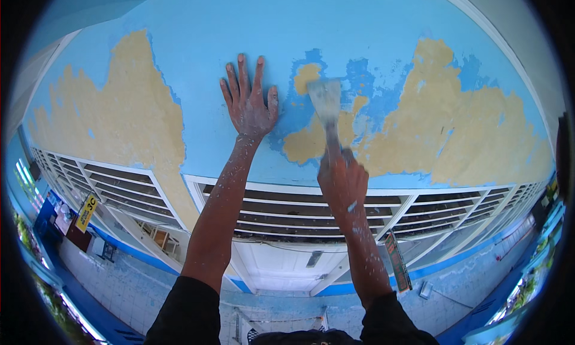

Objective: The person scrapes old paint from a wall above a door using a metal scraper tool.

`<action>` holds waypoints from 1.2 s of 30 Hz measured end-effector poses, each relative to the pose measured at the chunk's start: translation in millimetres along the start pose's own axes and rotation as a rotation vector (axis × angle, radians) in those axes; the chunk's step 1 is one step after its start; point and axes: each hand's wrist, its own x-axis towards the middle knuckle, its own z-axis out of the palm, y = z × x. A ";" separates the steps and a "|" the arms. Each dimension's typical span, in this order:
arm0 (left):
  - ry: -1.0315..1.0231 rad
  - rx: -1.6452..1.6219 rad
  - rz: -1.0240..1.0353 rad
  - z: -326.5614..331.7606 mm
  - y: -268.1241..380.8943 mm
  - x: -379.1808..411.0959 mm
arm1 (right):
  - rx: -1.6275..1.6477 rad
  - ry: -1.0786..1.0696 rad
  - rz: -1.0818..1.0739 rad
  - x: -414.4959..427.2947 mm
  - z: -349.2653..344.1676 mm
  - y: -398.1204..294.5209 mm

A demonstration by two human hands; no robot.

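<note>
My left hand point(252, 107) lies flat on the light blue painted wall point(202, 75), fingers spread and nothing in it. In my right hand point(343, 176) is a putty knife point(325, 95), its broad metal blade pointing up and laid against the wall. Around the blade the top paint is gone in patches, showing darker blue and a tan layer point(305, 143) beneath. Paint flecks speckle both hands and forearms. My right fist hides most of the knife's handle.
Larger tan stripped areas spread to the left point(134, 89) and right point(476, 129). White slatted vents point(296, 212) run below, above a white door point(280, 266). Hanging signs point(86, 211) with writing jut out on both sides. Far down lies a tiled floor point(453, 295) with paint debris and a long-handled dustpan point(426, 290).
</note>
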 end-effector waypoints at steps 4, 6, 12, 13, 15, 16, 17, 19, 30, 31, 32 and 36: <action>-0.003 0.008 0.023 -0.6 -7.5 -1.4 | -0.005 0.029 -0.035 -4.2 1.9 -3.9; 0.007 -0.013 0.026 -0.7 -14.9 -6.3 | -0.017 -0.024 -0.030 -30.9 14.4 2.4; 0.023 -0.034 0.021 2.6 -4.1 -5.4 | -0.083 0.056 -0.167 19.0 -5.3 -5.7; 0.014 -0.033 0.027 3.0 -4.8 -5.2 | -0.077 0.051 -0.159 25.4 -6.9 -6.8; 0.034 -0.022 0.025 3.0 -9.5 -5.3 | -0.099 0.089 -0.178 27.4 -6.4 -9.4; 0.023 -0.017 0.028 2.9 -10.8 -6.7 | -0.080 0.037 -0.153 16.8 -9.2 -4.7; 0.022 -0.015 0.033 3.0 -11.6 -8.2 | -0.073 0.028 -0.149 -2.3 -7.0 1.9; 0.039 -0.019 0.037 5.5 -7.9 -4.9 | -0.076 -0.111 -0.118 -37.6 0.3 20.4; 0.067 -0.024 0.056 6.7 -6.7 -8.3 | -0.031 -0.092 -0.035 -41.7 15.6 14.4; 0.068 -0.018 0.055 7.0 -7.4 -7.4 | -0.027 -0.093 -0.039 -36.6 15.7 9.7; 0.065 -0.016 0.051 6.5 -8.9 -6.5 | 0.005 -0.066 -0.052 -27.0 14.6 5.5; 0.069 -0.044 0.061 8.2 -7.1 -4.2 | 0.019 0.008 -0.089 -3.8 2.3 -4.4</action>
